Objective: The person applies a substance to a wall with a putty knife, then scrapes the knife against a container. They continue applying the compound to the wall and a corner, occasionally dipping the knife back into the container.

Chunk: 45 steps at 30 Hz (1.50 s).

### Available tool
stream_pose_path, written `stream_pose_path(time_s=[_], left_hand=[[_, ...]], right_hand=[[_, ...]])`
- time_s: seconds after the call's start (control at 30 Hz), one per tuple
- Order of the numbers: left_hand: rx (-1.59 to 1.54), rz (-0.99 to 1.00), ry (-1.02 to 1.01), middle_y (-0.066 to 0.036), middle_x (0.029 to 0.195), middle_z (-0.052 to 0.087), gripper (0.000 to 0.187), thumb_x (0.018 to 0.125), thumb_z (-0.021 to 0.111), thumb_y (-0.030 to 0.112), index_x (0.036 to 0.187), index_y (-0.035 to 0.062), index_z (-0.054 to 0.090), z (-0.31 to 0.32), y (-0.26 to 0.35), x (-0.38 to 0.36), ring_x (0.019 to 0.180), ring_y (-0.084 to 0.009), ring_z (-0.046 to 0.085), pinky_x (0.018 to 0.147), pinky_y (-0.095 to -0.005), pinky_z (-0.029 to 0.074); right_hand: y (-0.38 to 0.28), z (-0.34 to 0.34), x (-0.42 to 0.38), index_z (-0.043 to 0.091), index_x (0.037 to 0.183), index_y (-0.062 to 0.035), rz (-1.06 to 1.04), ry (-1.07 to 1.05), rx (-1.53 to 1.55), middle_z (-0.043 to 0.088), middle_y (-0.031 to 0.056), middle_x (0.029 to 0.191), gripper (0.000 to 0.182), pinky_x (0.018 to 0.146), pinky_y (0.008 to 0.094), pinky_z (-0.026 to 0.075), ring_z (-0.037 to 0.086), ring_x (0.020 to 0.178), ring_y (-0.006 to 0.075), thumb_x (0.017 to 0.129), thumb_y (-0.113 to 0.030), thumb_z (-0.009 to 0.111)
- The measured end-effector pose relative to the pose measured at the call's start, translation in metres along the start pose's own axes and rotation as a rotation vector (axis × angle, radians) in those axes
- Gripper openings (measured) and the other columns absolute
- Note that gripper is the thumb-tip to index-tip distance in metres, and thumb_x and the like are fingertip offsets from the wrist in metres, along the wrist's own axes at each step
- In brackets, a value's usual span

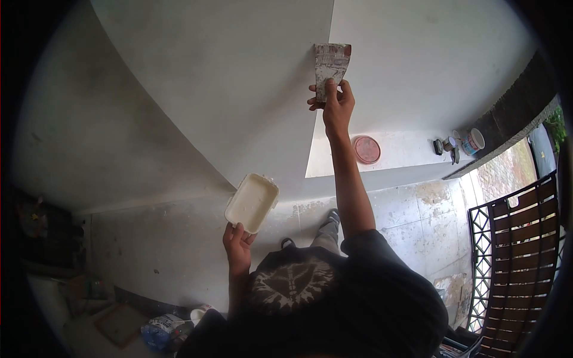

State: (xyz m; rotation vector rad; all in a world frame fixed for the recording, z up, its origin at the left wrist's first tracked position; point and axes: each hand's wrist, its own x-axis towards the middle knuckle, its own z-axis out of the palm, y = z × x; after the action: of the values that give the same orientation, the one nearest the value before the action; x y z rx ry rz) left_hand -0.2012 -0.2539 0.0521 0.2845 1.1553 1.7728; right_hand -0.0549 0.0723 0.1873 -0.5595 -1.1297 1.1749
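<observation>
My right hand is raised at the edge where two wall faces meet, its fingers closed round the lower end of a putty knife. The knife's wide, paint-smeared blade points up and overlaps the wall in this view. Lower and to the left, my left hand grips one end of a shallow cream-coloured tray, thumb over its rim. The tray is tilted toward me, with pale residue along its edges.
A red round lid lies on the white ledge. Farther right stand a paint bucket and small cans. A slatted gate is at the right. Bags and a white container sit on the floor at lower left.
</observation>
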Motion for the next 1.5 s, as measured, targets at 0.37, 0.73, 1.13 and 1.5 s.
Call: stream_pose_path(time_s=[0.37, 0.73, 1.13, 1.5], left_hand=[[0.006, -0.014, 0.016, -0.014, 0.126, 0.055, 0.049, 0.094, 0.055, 0.019, 0.137, 0.0016, 0.038, -0.006, -0.003, 0.002, 0.112, -0.0265, 0.059, 0.093, -0.0410, 0.050], [-0.015, 0.011, -0.009, -0.015, 0.125, 0.055, 0.049, 0.094, 0.054, 0.018, 0.137, 0.0011, 0.038, -0.002, -0.002, 0.001, 0.111, -0.0265, 0.060, 0.093, -0.0404, 0.050], [0.084, -0.017, -0.008, -0.013, 0.127, 0.055, 0.050, 0.094, 0.054, 0.023, 0.137, 0.0027, 0.039, -0.010, -0.004, 0.006, 0.112, -0.0262, 0.060, 0.091, -0.0394, 0.051], [0.165, 0.025, 0.014, -0.008, 0.133, 0.052, 0.052, 0.096, 0.052, 0.032, 0.140, 0.0097, 0.038, -0.007, 0.007, 0.001, 0.116, -0.0249, 0.057, 0.092, -0.0413, 0.050]], right_hand=[[0.058, -0.044, -0.042, 0.062, 0.092, 0.0043, 0.177, -0.001, -0.076, 0.067, 0.0148, 0.073, 0.034, 0.049, 0.0253, 0.050, 0.063, 0.054, 0.0164, 0.096, -0.029, 0.055], [0.008, -0.026, -0.011, 0.058, 0.082, 0.0004, 0.180, -0.020, -0.061, 0.062, 0.0122, 0.065, 0.032, 0.044, 0.0249, 0.041, 0.053, 0.047, 0.0128, 0.094, -0.029, 0.058], [0.051, -0.094, -0.060, 0.053, 0.090, -0.0090, 0.499, -0.062, 0.425, 0.052, -0.0010, 0.068, 0.017, 0.051, 0.0245, 0.037, 0.054, 0.058, 0.0112, 0.097, -0.025, 0.056], [0.057, -0.105, -0.061, 0.060, 0.090, -0.0007, 0.468, -0.122, 0.404, 0.057, 0.0036, 0.070, 0.023, 0.050, 0.0231, 0.041, 0.050, 0.053, 0.0096, 0.094, -0.024, 0.060]])
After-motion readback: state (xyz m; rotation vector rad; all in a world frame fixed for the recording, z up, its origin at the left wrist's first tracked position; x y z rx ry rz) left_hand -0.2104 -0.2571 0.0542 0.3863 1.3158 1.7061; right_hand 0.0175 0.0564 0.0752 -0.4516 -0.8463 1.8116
